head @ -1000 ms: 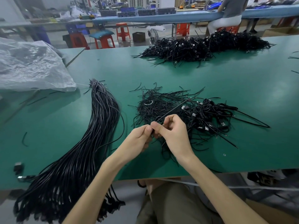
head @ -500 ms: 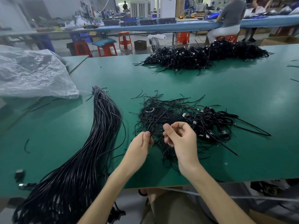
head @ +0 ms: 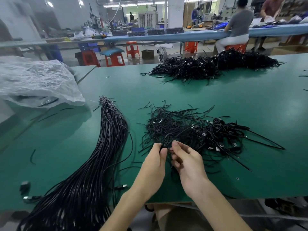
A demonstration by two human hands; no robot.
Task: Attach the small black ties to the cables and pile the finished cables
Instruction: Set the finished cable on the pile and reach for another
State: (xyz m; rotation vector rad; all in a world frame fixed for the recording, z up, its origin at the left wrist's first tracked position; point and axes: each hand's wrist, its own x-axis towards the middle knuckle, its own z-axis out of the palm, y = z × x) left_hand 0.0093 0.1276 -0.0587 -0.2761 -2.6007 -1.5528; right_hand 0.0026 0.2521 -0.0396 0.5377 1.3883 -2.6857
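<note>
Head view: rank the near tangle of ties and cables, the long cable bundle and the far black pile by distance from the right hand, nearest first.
1. The near tangle, directly ahead, at the fingertips of the right hand.
2. The long cable bundle, off to the left.
3. The far black pile, at the back, ahead and right.

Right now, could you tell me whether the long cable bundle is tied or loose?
Tied at its far end: the cable bundle narrows to a tight neck there, fanning out nearer you.

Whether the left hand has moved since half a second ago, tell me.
Yes. The left hand shifted slightly right, away from the long cable bundle, closing on the right hand.
</note>
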